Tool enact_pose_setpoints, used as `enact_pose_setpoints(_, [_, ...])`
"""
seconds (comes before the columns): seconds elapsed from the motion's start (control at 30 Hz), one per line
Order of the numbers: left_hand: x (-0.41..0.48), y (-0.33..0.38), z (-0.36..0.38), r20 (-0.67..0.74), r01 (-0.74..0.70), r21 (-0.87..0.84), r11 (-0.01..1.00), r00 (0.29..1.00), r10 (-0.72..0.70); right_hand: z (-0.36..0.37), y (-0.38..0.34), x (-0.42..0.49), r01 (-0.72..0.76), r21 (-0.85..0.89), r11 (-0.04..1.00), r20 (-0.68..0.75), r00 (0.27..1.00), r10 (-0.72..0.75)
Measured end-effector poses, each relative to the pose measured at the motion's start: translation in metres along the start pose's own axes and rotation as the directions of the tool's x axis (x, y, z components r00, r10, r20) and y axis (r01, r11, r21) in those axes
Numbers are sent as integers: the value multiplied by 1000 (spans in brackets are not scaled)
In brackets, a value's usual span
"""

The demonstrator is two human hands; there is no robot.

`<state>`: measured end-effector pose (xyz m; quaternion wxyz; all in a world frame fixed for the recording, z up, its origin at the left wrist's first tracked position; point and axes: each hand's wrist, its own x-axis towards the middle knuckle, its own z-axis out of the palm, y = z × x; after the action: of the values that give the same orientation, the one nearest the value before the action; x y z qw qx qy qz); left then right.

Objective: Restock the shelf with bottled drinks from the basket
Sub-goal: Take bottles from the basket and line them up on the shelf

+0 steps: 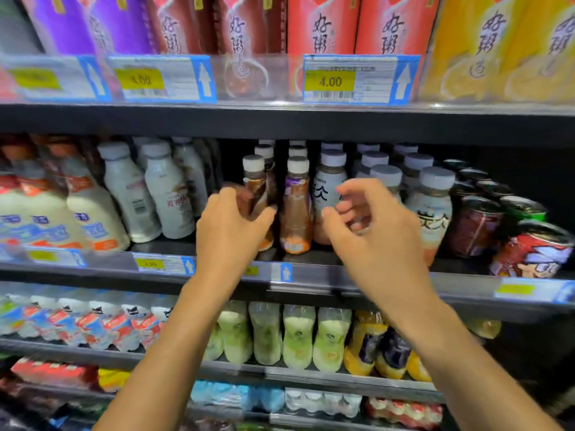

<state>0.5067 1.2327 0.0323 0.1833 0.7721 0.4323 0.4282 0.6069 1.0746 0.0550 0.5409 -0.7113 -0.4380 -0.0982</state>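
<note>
the step in hand looked like placing a bottle into its row on the middle shelf [311, 286], across the centre of the frame. the left hand [230, 225] was wrapped round the lower body of a brown bottle [255, 183] with a white cap. its thumb lay across the front and its fingers went round the left side. the bottle stood upright at the head of its row, just beside a purple-labelled bottle [297, 206] to its right.

the right hand [373, 222], right of centre, grasped nothing. its fingers were loosely half-curled in front of the white-labelled bottles [330, 185], and motion blur hid whether a fingertip touched one.

the basket was out of view, so how much stock remained could not be told.

by my reading, the next move called for settling the brown bottle flat on the shelf, in line with those behind it and label forward. the left hand would then need to let go without knocking the purple-labelled neighbour. the right hand seemed placed to steady or straighten the row beside it.
</note>
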Motion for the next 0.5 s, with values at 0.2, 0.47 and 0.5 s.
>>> enact_pose_setpoints(0.2, [26, -34, 1, 307, 96, 297, 950, 932, -190, 62, 2, 17, -273, -351, 896, 218, 906, 362])
enact_pose_setpoints(0.47, [34, -43, 12, 396, 7, 118, 993, 917, -54, 87, 11, 25, -268, -471, 840, 153, 913, 377])
enact_pose_setpoints(0.5, [34, -45, 12, 390, 4, 90, 996, 920, -39, 88, 12, 24, -256, -484, 837, 143, 920, 365])
